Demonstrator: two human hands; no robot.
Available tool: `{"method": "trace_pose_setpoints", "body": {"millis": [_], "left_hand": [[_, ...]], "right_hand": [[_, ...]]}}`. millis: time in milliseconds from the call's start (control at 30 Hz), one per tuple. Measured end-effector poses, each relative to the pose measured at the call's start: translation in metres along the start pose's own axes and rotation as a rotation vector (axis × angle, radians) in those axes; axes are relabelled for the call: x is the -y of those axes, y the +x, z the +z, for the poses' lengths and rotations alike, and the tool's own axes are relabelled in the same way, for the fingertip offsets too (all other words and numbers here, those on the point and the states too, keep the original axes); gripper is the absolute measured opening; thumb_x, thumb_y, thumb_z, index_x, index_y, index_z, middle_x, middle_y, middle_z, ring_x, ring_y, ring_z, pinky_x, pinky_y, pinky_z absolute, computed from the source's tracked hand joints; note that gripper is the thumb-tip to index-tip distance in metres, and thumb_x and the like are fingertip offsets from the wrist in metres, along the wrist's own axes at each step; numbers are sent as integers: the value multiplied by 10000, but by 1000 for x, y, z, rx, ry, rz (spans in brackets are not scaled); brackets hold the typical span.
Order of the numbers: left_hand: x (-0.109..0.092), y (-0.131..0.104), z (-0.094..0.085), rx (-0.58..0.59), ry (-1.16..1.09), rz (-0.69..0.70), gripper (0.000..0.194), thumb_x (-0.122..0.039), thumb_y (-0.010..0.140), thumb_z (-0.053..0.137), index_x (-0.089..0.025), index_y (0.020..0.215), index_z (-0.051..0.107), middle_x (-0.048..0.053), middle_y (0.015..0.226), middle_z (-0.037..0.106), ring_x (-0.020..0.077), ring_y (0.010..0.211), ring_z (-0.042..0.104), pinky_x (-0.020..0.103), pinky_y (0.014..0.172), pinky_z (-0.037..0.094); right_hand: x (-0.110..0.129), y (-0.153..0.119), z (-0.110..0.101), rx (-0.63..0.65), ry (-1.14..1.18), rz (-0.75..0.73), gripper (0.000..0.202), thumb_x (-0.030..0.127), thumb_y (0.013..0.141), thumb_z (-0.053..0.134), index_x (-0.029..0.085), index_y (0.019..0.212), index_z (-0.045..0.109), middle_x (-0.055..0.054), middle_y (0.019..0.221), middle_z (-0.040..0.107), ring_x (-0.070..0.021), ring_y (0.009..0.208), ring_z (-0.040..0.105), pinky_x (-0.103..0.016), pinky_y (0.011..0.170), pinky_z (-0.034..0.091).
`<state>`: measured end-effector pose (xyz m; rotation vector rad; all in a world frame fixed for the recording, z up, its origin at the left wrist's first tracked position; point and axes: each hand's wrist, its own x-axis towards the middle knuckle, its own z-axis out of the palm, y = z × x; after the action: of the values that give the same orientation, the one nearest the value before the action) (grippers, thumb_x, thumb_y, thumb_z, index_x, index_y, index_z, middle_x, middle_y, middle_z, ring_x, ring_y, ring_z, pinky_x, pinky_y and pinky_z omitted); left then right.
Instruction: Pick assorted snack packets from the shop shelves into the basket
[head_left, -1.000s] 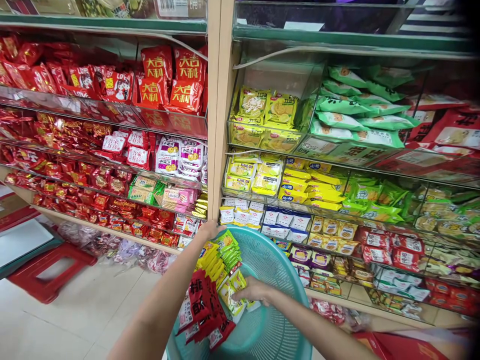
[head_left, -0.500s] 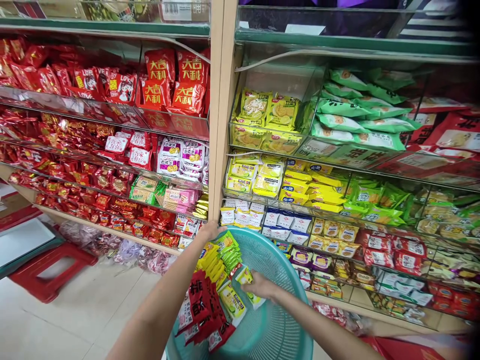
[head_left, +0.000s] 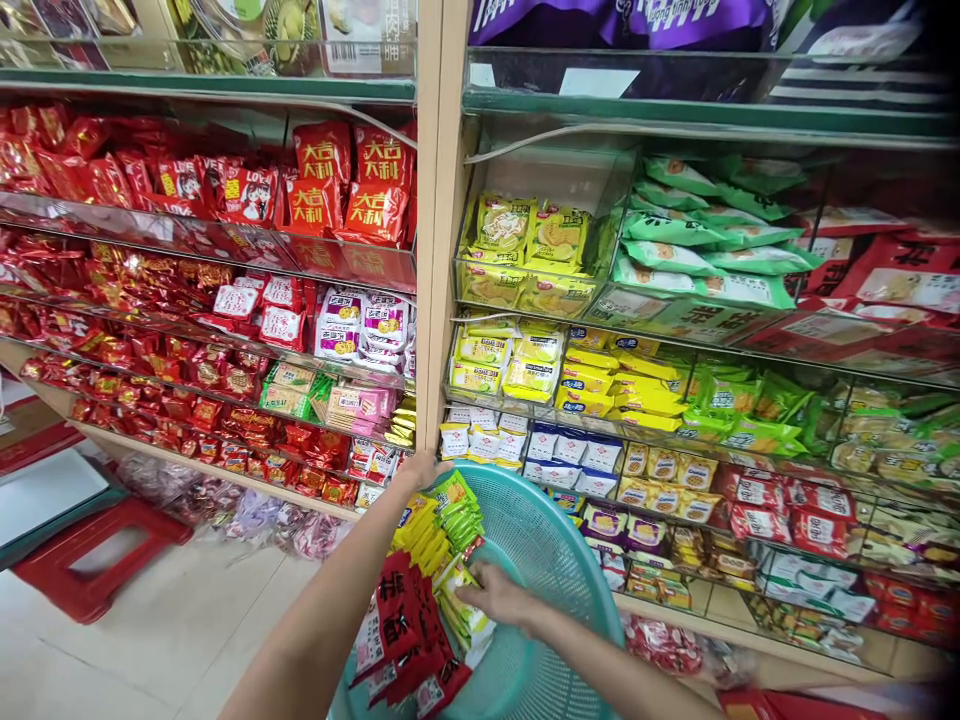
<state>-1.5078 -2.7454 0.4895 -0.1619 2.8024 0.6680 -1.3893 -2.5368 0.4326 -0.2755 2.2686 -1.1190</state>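
A teal perforated plastic basket [head_left: 566, 560] is below me, tilted towards the shelves. My left hand [head_left: 421, 470] is closed over its far rim. Inside, my right hand [head_left: 499, 597] has its thumb and fingers closed on a yellow-and-white snack packet [head_left: 461, 605], which lies among similar ones. Beside it are yellow packets [head_left: 424, 535], green packets [head_left: 459, 508] and large red packets [head_left: 397, 605] with dark lettering. The fingertips of my right hand are partly hidden against the packets.
Shelves with clear fronts hold red packets [head_left: 311, 205] at left, and yellow packets [head_left: 499, 365] and green bags [head_left: 675, 230] at right. A wooden post [head_left: 437, 250] divides them. A red stool [head_left: 97, 565] stands on the tiled floor [head_left: 172, 640] at left.
My right hand has moved slightly left and down, bringing the yellow-and-white packet against the others in the basket. My left hand stays on the rim. The view has tilted up a little.
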Motion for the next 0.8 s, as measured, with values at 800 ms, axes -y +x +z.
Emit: {"method": "trace_pose_setpoints", "body": {"millis": [800], "left_hand": [[6,3,4,-48,-1,10,719,-715,694,334,-154,1090,550,144,1139,592,311,1026,547,354,812,417]], "right_hand": [[23,-30,14,65,-115,43,735,443,679,575,158,1315,342,-118,1276,474,-264,1172,430,-362,984,321]]}}
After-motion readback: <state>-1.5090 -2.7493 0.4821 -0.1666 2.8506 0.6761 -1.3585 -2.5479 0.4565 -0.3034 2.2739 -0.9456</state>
